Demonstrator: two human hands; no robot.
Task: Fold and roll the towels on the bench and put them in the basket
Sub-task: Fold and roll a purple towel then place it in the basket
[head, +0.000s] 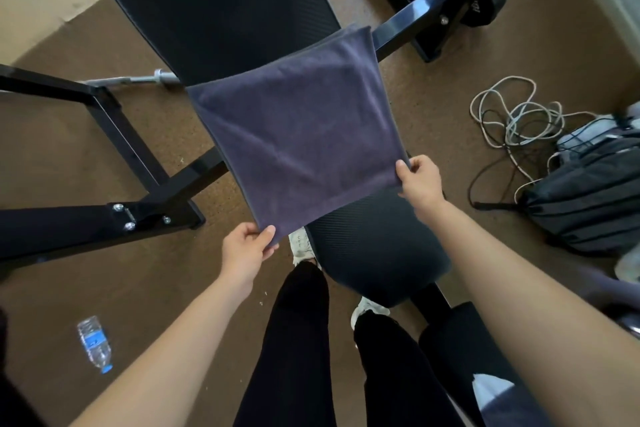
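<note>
Two hands hold a purple-grey towel (298,136) by its near corners over the padded black desk (214,4).
The towel lies spread across the desk, its far edge on the padding and its left and right sides reaching past the desk's edges. The left hand (246,250) pinches the near-left corner, thumb on top and fingers (268,252) curled beneath. The right hand (420,181) grips the near-right corner the same way. A water bottle (95,343) lies on the brown carpet at near left; tangled cables (516,118) and a dark backpack (588,205) sit at right.
</note>
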